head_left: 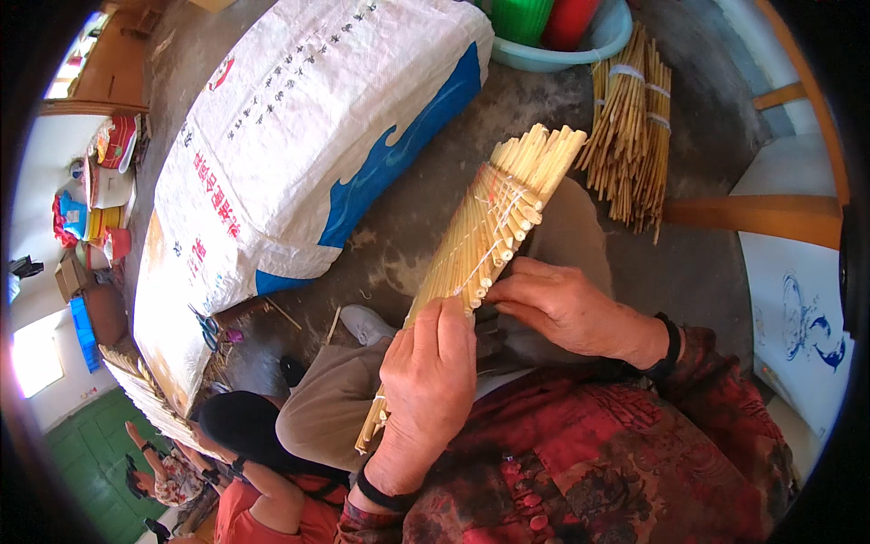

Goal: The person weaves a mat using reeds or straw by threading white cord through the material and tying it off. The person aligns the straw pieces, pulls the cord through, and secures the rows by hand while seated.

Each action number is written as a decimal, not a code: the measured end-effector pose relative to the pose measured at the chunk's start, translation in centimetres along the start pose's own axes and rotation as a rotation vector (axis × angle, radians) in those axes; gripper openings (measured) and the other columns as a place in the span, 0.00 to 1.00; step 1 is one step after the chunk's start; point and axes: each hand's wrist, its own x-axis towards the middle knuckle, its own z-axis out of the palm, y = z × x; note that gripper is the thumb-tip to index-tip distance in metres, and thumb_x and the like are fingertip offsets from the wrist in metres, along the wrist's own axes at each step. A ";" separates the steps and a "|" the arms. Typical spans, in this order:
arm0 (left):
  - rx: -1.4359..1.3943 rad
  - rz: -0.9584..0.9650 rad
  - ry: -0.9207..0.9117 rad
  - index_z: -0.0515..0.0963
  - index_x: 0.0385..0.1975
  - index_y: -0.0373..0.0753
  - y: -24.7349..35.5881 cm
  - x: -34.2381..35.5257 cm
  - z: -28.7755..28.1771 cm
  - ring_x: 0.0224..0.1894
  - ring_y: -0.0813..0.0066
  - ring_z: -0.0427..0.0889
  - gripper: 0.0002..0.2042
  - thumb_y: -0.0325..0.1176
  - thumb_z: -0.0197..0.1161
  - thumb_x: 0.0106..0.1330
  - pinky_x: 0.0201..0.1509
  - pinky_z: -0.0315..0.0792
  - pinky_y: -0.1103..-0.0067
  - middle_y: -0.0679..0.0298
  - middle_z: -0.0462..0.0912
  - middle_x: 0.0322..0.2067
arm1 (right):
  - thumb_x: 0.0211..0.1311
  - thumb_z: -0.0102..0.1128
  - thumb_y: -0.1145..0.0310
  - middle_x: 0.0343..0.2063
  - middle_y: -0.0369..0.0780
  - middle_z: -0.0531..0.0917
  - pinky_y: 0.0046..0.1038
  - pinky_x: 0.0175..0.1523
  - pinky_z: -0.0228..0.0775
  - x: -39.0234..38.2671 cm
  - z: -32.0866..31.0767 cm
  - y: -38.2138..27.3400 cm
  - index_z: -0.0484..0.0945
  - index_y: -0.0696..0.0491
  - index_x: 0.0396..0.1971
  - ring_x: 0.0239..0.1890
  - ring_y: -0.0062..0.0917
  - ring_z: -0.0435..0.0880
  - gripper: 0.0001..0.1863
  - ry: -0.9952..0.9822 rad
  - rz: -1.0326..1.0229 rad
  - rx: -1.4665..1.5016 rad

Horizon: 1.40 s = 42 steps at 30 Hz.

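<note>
A bound mat of pale yellow stalks (480, 222) slants across my lap, with string wound across it and the cut ends stepped along its right edge. My left hand (428, 372) is closed around its near part, fingers wrapped over the stalks. Thumb and fingers of my right hand (566, 308) are pinched together at the right edge, close to the cut ends. What those fingertips hold is too small to make out, and the underside of the mat is hidden.
Beyond my knees lies a big white and blue woven sack (290, 154). Scissors (210, 328) rest at its near edge. Tied stalk bundles (625, 127) lie on the floor beside a pale blue basin (609, 47). At left sits a co-worker in orange (272, 508), near another pale mat (149, 394).
</note>
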 end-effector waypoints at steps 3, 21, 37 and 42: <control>0.003 -0.023 -0.011 0.72 0.40 0.33 0.1 0.1 -0.1 0.33 0.57 0.79 0.14 0.25 0.64 0.54 0.34 0.74 0.71 0.54 0.77 0.36 | 0.57 0.58 0.76 0.33 0.46 0.77 0.36 0.41 0.71 0.4 -0.2 -0.1 0.75 0.58 0.41 0.39 0.42 0.79 0.11 -0.023 -0.033 -0.063; 0.054 -0.005 0.083 0.71 0.38 0.36 -0.7 0.8 0.3 0.28 0.59 0.79 0.13 0.29 0.65 0.55 0.29 0.74 0.71 0.57 0.76 0.32 | 0.59 0.56 0.76 0.38 0.49 0.79 0.39 0.44 0.71 1.4 0.0 0.4 0.74 0.59 0.43 0.42 0.45 0.79 0.12 -0.025 -0.085 0.062; 0.073 -0.046 0.062 0.72 0.38 0.37 -0.1 0.1 0.4 0.29 0.58 0.80 0.13 0.29 0.66 0.55 0.30 0.75 0.71 0.57 0.77 0.33 | 0.62 0.54 0.71 0.32 0.50 0.81 0.36 0.38 0.72 -0.8 -1.1 -1.2 0.77 0.59 0.38 0.36 0.44 0.81 0.09 -0.101 0.355 0.161; 0.033 -0.035 0.002 0.72 0.38 0.37 -0.5 0.6 0.0 0.29 0.58 0.79 0.13 0.28 0.66 0.54 0.29 0.74 0.71 0.58 0.77 0.34 | 0.61 0.56 0.71 0.32 0.50 0.81 0.37 0.37 0.73 -0.6 -1.0 -0.8 0.77 0.59 0.38 0.35 0.44 0.82 0.08 -0.056 0.122 -0.020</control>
